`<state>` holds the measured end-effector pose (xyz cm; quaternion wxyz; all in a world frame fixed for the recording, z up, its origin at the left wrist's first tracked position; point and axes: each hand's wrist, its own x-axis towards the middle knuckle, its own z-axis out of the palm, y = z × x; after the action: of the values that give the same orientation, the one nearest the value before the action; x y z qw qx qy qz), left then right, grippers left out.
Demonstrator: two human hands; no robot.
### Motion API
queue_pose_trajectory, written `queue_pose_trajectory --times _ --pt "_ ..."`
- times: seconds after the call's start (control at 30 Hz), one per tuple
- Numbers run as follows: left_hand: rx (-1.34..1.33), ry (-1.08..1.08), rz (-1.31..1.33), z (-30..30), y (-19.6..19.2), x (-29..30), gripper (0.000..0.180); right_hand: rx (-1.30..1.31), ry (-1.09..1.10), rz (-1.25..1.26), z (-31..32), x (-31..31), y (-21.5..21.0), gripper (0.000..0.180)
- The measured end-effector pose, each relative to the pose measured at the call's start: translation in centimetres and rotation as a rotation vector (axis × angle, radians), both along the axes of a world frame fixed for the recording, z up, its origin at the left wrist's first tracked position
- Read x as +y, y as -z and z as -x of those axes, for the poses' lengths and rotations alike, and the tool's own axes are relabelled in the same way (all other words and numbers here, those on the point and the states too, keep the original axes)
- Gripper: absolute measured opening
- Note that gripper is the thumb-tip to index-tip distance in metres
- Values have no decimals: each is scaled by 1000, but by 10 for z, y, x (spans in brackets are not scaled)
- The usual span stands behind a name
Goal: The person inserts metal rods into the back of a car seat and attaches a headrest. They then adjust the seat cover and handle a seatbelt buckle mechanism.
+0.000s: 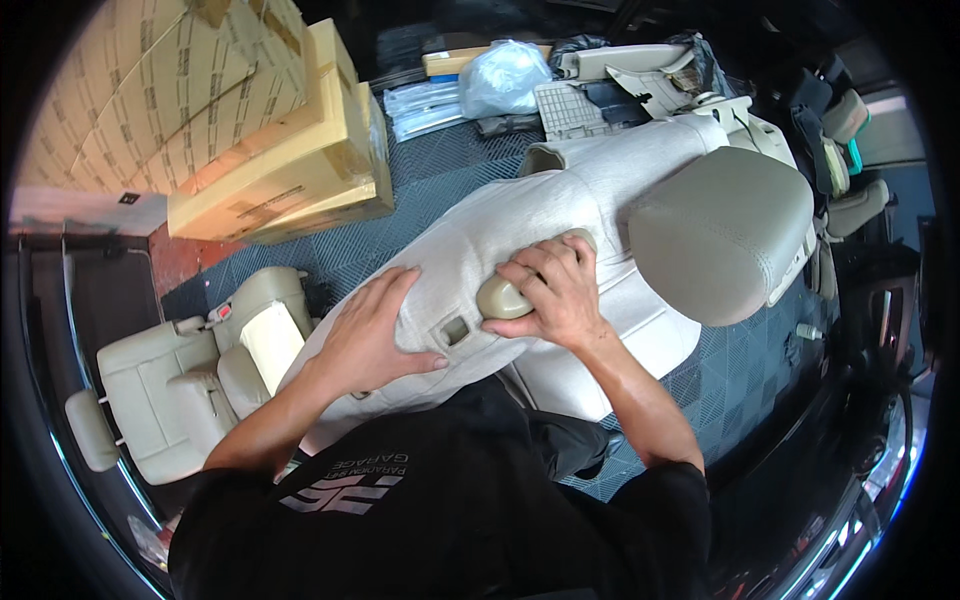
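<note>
A car seat [470, 215] with a pale, fabric-like covering lies in front of me, its grey-beige leather headrest [730, 235] at the right. My left hand [368, 335] rests flat on the pale covering, fingers spread and thumb pointing right, with nothing in it. Between the hands is a small square opening [456, 330] with a raised frame. My right hand [552, 290] wraps over a smooth, rounded beige piece [502, 298] and holds it against the covering. One end shows by the thumb, the other past the fingers; the palm hides its middle.
Large cardboard boxes [285, 185] are stacked at the far left. Other beige car seats [160, 385] stand at the left. Along the back lie plastic-wrapped parts [505, 80] and trim panels [570, 110]. Dark textured matting [440, 165] covers the floor. A small bottle [808, 331] lies at the right.
</note>
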<state>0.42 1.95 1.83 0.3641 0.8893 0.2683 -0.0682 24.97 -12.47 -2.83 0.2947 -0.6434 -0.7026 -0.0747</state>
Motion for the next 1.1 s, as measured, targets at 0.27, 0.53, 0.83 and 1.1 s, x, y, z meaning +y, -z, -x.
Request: queue_pose_trajectory --times 0.27,0.53,0.83,1.1 --pt "-47 19 355 -73 35 29 95 1163 930 -338 31 -66 91 73" --pt "150 177 63 -77 13 15 146 1050 781 -410 -42 -5 58 30" --pt "5 23 -25 -148 0 51 46 710 1022 -144 -52 -26 32 21" --pt "9 499 -320 -241 7 27 66 777 742 -140 -63 -39 46 18"
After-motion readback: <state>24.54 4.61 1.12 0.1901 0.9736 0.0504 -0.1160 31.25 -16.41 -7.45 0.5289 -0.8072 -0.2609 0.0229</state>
